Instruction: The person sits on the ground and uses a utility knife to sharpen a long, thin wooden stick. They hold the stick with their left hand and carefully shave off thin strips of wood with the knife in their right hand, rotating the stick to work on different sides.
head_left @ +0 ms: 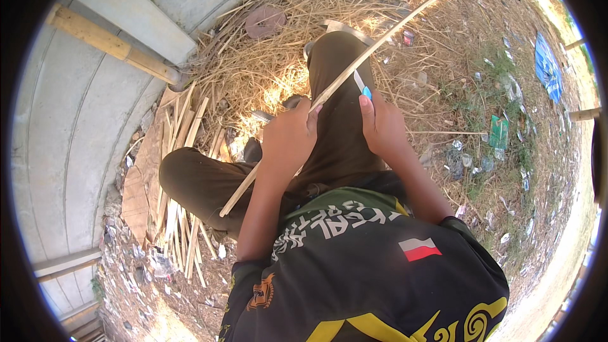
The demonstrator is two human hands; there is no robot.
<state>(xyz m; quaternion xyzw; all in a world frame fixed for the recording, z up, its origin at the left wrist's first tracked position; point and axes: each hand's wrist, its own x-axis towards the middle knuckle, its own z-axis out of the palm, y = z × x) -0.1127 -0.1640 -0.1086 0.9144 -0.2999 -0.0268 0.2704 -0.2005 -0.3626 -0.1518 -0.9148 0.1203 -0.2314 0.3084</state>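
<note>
Stick (380, 41), long and thin, lies across the knee so the left hand (288, 136) can grip it tight while the right hand (380, 128), just beside, clutches a small knife (362, 85) against it.

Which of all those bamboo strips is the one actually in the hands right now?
The long bamboo strip slanting across the raised knee, gripped by the left hand while the right hand holds a blue-handled knife against it. The other strips lie piled on the ground by the wall.
</note>
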